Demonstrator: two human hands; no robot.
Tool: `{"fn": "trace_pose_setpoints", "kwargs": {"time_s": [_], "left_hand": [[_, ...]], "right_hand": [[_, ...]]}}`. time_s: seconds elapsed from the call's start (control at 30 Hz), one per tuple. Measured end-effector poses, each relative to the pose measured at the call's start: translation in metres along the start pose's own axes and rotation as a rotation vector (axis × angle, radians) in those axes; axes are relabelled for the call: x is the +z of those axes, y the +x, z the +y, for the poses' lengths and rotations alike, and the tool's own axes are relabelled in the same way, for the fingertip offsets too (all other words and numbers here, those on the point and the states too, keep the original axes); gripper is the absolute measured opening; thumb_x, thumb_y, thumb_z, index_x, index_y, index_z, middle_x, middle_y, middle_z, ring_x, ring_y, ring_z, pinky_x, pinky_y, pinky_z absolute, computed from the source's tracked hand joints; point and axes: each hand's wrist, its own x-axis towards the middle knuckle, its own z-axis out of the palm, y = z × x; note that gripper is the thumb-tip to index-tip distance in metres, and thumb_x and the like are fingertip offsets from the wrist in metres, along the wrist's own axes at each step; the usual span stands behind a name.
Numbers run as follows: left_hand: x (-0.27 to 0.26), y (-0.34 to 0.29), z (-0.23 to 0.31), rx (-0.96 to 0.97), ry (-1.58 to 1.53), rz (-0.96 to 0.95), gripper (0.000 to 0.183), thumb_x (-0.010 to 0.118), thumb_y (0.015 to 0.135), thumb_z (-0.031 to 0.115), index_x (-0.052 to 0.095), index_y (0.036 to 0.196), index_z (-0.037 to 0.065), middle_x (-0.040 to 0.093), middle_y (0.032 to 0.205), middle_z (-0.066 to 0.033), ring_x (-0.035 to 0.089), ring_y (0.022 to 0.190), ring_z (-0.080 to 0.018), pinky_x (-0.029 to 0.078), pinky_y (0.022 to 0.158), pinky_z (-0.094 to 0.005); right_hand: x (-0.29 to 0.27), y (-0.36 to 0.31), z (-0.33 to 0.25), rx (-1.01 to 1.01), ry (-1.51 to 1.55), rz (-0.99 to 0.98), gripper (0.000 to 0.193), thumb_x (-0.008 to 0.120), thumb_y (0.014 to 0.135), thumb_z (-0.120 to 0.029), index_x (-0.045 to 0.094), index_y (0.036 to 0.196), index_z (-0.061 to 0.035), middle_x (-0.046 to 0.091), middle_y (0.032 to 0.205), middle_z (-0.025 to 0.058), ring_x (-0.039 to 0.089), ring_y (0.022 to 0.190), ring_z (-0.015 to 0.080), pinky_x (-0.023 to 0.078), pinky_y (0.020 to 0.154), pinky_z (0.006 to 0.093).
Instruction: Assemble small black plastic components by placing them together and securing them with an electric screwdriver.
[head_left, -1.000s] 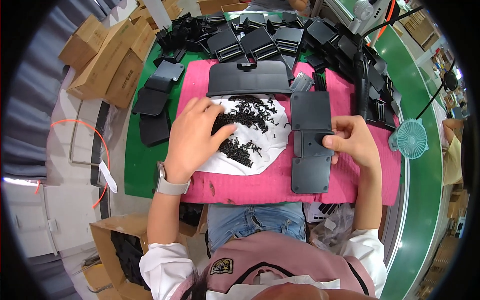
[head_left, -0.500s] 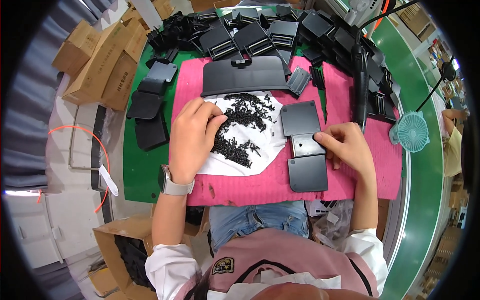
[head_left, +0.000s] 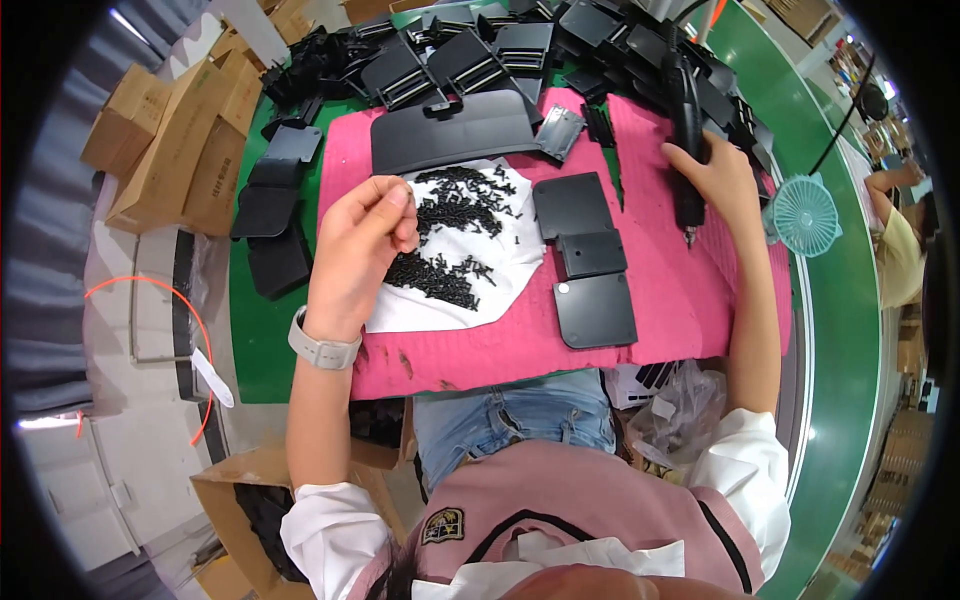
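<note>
Smooth, mostly matt black plastic is shown by the panel (head_left: 597, 312) and the cover (head_left: 450, 137). The driver (head_left: 686, 130) is cased in dark plastic and tipped with a metal bit (head_left: 690, 237). A shiny, metallic face is presented by the bracket (head_left: 560, 133). The screws (head_left: 460, 216) are finished in black. The mat (head_left: 675, 310) is ribbed and matt; the cloth (head_left: 515, 270) is soft and creased. The boxes (head_left: 180, 145) are made of matt cardboard, the bag (head_left: 682, 412) of crinkled, glossy clear plastic, the fan (head_left: 805, 217) of smooth plastic.
</note>
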Motion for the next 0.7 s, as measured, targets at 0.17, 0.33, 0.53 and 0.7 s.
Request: {"fn": "trace_pose_setpoints", "kwargs": {"time_s": [0.17,0.33,0.53,0.7], "left_hand": [[-0.009,0.007,-0.011,-0.114,-0.402,-0.046,0.012,0.052,0.093,0.013,0.055,0.092,0.002,0.052,0.08,-0.0036,0.046,0.07,-0.0106,0.038,0.061,-0.0252],[0.005,0.006,-0.002,-0.109,-0.285,-0.072,0.013,0.051,0.093,0.012,0.057,0.092,0.001,0.059,0.084,-0.0063,0.05,0.069,-0.0101,0.042,0.061,-0.0242],[0.045,0.014,0.009,-0.162,-0.17,-0.215,0.013,0.055,0.091,0.011,0.059,0.093,-0.001,0.065,0.089,-0.0085,0.051,0.067,-0.0067,0.043,0.06,-0.0208],[0.072,0.016,0.015,-0.21,-0.061,-0.348,0.01,0.059,0.088,0.009,0.059,0.091,0.0,0.066,0.09,-0.009,0.046,0.059,-0.0043,0.037,0.053,-0.0186]], "right_hand": [[0.001,0.003,0.005,0.028,0.079,0.061,0.053,0.066,0.066,-0.047,0.066,0.083,0.003,0.059,0.06,0.0146,0.062,0.059,0.0256,0.048,0.06,0.0359],[-0.017,0.002,0.0,0.022,1.137,-0.116,0.04,0.061,0.08,-0.034,0.06,0.089,0.0048,0.058,0.063,0.0068,0.062,0.059,0.0185,0.046,0.052,0.0258],[-0.053,0.009,-0.048,-0.329,1.756,-0.351,0.029,0.052,0.085,-0.021,0.053,0.099,0.0033,0.053,0.073,0.0073,0.055,0.062,0.0141,0.044,0.058,0.0256],[-0.069,0.001,-0.079,-0.648,1.754,-0.57,0.035,0.053,0.084,-0.023,0.048,0.108,0.0014,0.045,0.086,0.0036,0.044,0.065,0.0094,0.042,0.072,0.0275]]}}
